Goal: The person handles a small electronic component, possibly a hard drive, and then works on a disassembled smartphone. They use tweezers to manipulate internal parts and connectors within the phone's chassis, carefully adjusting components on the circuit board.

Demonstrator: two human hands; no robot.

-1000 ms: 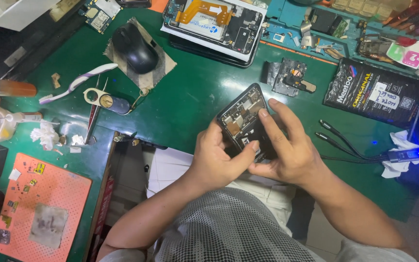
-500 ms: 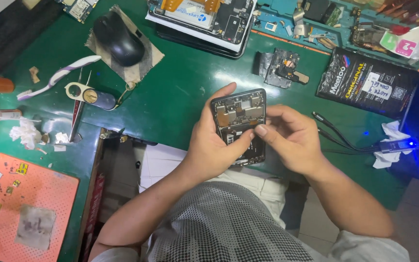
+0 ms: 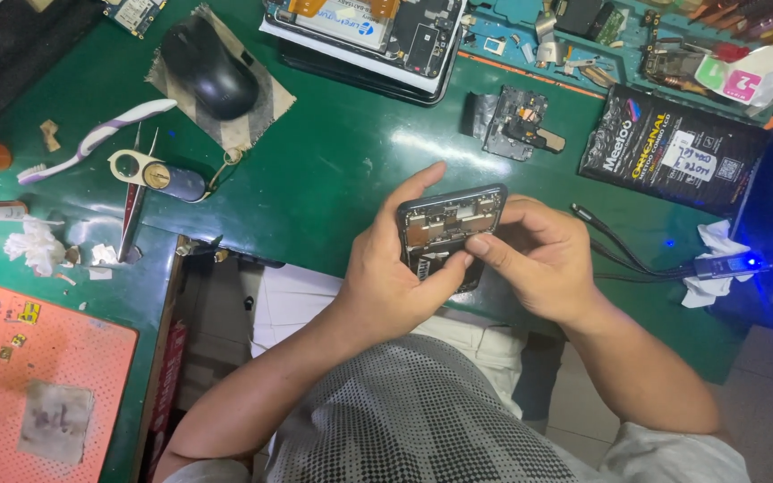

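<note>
Centre of frame: a dark, back-opened smartphone with exposed circuit board (image 3: 447, 234) is held above the green work mat (image 3: 333, 179). Left hand (image 3: 395, 277) wraps its left edge, thumb across its lower part; right hand (image 3: 539, 259) pinches its right side, fingers curled.

Opened phone (image 3: 447, 234) between both hands, mouse (image 3: 208, 66) far left behind it.

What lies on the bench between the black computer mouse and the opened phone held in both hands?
In the head view, only bare green mat separates the mouse from the opened phone; the key ring tool lies left of that stretch.
</note>
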